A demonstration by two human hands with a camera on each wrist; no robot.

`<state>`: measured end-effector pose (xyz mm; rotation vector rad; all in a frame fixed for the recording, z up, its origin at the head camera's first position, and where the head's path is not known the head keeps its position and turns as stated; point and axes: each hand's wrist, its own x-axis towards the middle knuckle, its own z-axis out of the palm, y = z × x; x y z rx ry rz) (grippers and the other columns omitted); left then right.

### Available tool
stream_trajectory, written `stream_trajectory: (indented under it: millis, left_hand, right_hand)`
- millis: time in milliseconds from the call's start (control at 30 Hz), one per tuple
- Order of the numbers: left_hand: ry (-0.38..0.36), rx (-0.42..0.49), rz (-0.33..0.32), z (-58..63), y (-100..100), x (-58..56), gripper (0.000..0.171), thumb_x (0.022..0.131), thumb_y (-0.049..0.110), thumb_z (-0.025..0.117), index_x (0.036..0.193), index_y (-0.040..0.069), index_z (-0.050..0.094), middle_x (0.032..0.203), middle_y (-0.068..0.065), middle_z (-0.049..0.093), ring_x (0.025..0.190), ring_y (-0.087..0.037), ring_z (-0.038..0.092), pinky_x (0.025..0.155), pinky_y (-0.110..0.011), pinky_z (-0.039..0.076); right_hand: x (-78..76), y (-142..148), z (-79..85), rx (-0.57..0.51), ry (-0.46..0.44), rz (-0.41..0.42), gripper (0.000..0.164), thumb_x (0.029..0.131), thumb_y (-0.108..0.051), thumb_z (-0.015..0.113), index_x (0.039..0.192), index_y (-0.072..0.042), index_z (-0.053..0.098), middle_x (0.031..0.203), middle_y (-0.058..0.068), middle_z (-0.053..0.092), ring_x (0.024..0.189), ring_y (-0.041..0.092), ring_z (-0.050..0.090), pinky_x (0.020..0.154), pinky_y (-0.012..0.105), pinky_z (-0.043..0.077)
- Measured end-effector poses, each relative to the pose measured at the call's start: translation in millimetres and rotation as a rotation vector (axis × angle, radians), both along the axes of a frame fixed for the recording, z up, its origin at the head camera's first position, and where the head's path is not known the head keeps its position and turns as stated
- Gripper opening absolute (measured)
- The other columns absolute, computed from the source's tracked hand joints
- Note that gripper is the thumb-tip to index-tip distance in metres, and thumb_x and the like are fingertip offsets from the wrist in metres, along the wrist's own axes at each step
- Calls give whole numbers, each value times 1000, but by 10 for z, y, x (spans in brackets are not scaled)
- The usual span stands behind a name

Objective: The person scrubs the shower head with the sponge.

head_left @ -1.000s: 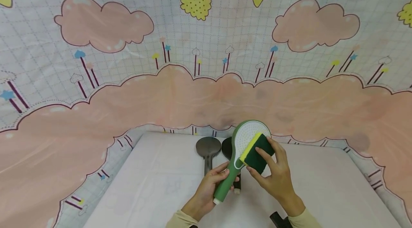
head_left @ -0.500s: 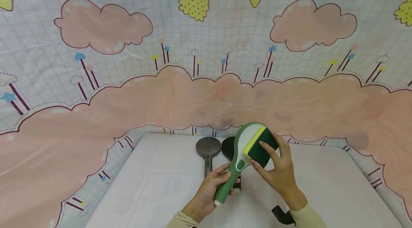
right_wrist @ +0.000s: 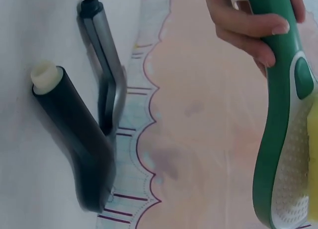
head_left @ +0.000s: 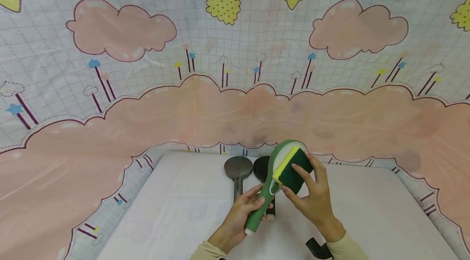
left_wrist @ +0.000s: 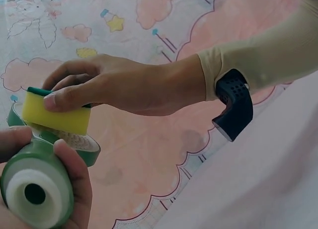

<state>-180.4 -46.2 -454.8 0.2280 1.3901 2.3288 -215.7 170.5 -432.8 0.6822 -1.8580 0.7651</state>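
My left hand (head_left: 235,219) grips the handle of a green shower head (head_left: 258,213), tilted with its white nozzle face up and to the right. In the left wrist view the handle's hollow white end (left_wrist: 35,194) faces the camera. My right hand (head_left: 313,194) pinches a yellow and dark green sponge (head_left: 295,172) between thumb and fingers. The sponge's yellow side lies against the nozzle face, covering much of it. In the right wrist view only a strip of yellow sponge (right_wrist: 313,159) shows beside the nozzle face (right_wrist: 290,194).
On the white table (head_left: 165,203) lie a grey shower head (head_left: 238,168) and a black shower head (head_left: 260,169), side by side at the back. The black one is partly hidden behind the green one. A cartoon-print cloth (head_left: 235,117) rises behind the table.
The sponge in my right hand has shifted right and up across the nozzle face, then back left and down. My left hand keeps its grip; the green shower head has tilted slightly.
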Motion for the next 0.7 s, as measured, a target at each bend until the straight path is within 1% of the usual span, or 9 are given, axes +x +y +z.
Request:
stream_trajectory:
  millis: [167,367,500,600,700]
  left_hand:
    - [-13,7,1,24,7,5,61,95,20,63,151,12,39,131,-11,55,101,-15,60,68,-23,51]
    - [-14,5,4,41,9,8,61,94,18,64,150,14,40,134,-11,55,100,-16,59,67,-22,51]
    - [-5,-8,15,39,5,17,59,94,17,64,150,15,42,137,-13,51,99,-16,60,66,-23,52]
    - [7,-27,23,34,-5,16,60,94,16,65,149,15,42,133,-14,50,98,-15,62,66,-23,52]
    - [19,-48,25,24,-20,12,60,93,14,65,148,7,42,126,-13,55,94,-14,63,66,-22,53]
  right_hand:
    - [-2,-22,26,14,75,23,60,88,-57,65,116,-4,68,139,31,47,129,39,44,117,22,28]
    - [-13,19,79,22,126,10,60,88,-57,64,116,-4,67,136,33,48,127,40,44,117,23,29]
    - [-9,60,111,17,127,-10,61,88,-58,64,117,-4,66,136,33,48,126,41,44,116,22,30]
    - [-4,91,133,3,117,-34,62,88,-59,63,117,-4,66,137,32,47,125,41,44,115,20,30]
    - [3,115,142,-18,110,-43,63,87,-59,64,117,-4,66,137,32,47,125,41,44,114,19,30]
